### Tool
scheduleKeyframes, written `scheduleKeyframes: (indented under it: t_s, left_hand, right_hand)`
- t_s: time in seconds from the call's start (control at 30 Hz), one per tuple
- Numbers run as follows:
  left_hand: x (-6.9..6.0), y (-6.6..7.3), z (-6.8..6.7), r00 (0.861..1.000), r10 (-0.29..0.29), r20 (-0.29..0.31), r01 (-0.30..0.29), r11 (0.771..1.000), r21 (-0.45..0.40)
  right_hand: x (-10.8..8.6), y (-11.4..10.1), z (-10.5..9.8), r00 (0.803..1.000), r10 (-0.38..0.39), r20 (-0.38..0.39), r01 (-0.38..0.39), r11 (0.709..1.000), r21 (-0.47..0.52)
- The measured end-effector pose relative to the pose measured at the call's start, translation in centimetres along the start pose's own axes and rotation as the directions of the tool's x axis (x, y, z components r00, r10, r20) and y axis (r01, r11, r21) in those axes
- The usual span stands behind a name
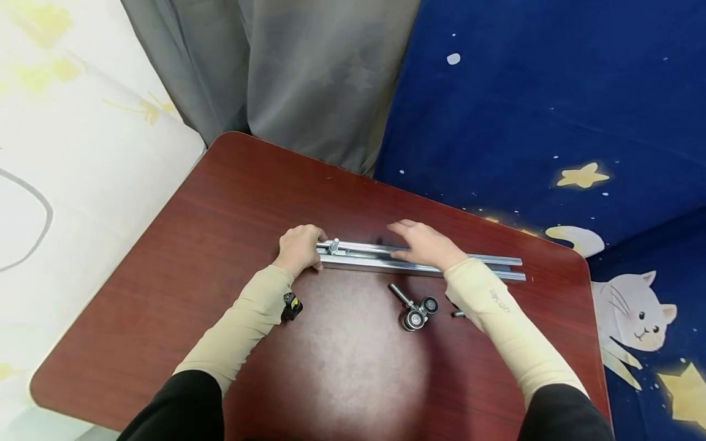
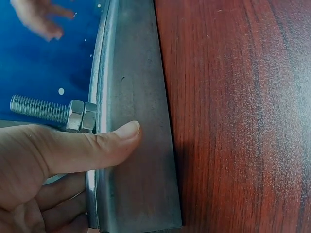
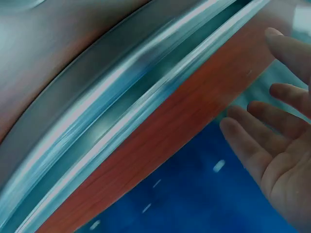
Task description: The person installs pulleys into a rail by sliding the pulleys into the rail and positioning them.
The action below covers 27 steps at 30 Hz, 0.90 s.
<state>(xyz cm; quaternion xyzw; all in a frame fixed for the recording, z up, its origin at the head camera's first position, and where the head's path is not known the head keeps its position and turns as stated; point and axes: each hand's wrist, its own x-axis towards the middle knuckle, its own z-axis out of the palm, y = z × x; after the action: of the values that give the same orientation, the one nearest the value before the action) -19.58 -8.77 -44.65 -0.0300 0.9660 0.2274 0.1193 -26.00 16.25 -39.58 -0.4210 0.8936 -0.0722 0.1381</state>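
Slotted metal rail (image 1: 353, 264) lies lengthwise on the red-brown tabletop (image 1: 165, 294), slot facing up; all places below are taken from it. Toward its left end a threaded stud (image 1: 334, 245) stands upright out of the slot; the left wrist view shows two nuts (image 2: 81, 116) at its base. What carries the stud inside the channel is hidden from me.

Left hand (image 1: 299, 248): curled round the left end of the rail, just beside the stud, thumb on the near wall, fingers on the far side. Narrow hold, rail between. Right hand (image 1: 427, 243): at the rail's right half, fingers spread wide, holding nothing; the right wrist view shows a gap between it and the metal.

On the near side of the rail, apart from it, a roller carriage (image 1: 418, 312) lies with its shank pointing back toward the rail. Farther right on that side, a small metal end (image 1: 458, 313) shows by the right sleeve (image 1: 491, 300); remainder covered.

Handling, my estimate: rail stiff, fairly heavy, smooth enough to skid on the wood, not fragile. Best hold: across both outer walls near an end, fingertips clear of the slot lips, possibly sharp. Loose carriage: dense, liable to roll; lift by its shank.
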Motion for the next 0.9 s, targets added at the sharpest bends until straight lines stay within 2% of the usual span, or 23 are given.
scheduleKeyframes:
  t_s: [0.13, 0.3, 0.4, 0.57, 0.67, 0.9]
  left_hand:
    - [0.0, 0.0, 0.0, 1.0, -0.002, -0.003, 0.002, 1.0, -0.001]
    - [0.0, 0.0, -0.1, 1.0, 0.008, -0.008, -0.008, 1.0, -0.001]
    - [0.0, -0.1, -0.1, 1.0, 0.007, -0.012, -0.007, 1.0, 0.008]
    - [0.1, -0.1, -0.1, 1.0, 0.005, -0.001, -0.005, 1.0, 0.022]
    - [0.2, -0.2, 0.0, 1.0, 0.012, -0.002, -0.012, 1.0, 0.024]
    - [0.2, -0.4, 0.1, 1.0, 0.017, -0.02, -0.017, 1.0, 0.022]
  right_hand:
    - [2.3, -2.5, 0.1, 0.997, -0.08, -0.014, 0.081, 0.996, 0.037]
    - [4.5, -5.1, 0.1, 0.993, -0.112, 0.027, 0.11, 0.992, 0.057]
    - [5.6, -6.2, 0.4, 0.989, -0.14, 0.044, 0.138, 0.989, 0.051]
    - [7.0, -7.4, 1.1, 0.977, -0.213, 0.018, 0.213, 0.977, 0.027]
    - [7.7, -7.8, 1.5, 0.977, -0.214, 0.015, 0.214, 0.977, -0.003]
    - [8.5, -8.4, 2.3, 0.989, -0.144, 0.032, 0.144, 0.99, -0.006]
